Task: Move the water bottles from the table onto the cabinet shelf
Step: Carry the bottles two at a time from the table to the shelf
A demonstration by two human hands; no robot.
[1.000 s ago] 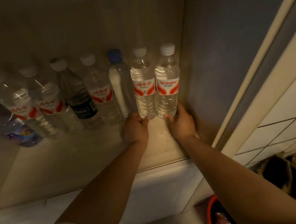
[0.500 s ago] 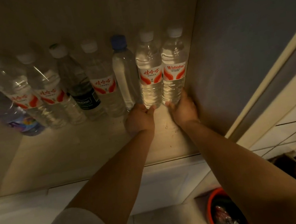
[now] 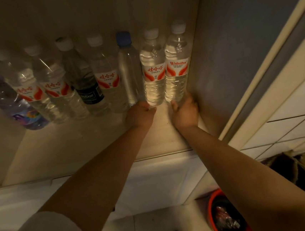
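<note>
Dim cabinet shelf (image 3: 98, 139) w/ a row of bottles along the back: both hands have pushed in deeper, left hand (image 3: 140, 114) fingers gripping one bottle (image 3: 153, 78), right hand (image 3: 185, 112) another (image 3: 177, 72) by the wall, so both look placed, release next.

On the cabinet shelf (image 3: 61, 148), the left hand (image 3: 140, 113) and right hand (image 3: 185, 110) each grip the base of an upright water bottle (image 3: 153, 72), (image 3: 177, 68) ending a bottle row (image 3: 52, 87).

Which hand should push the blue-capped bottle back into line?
Left, probably. The left hand sits right beside the blue-capped bottle; the right hand holds the bottle by the cabinet wall.
</note>
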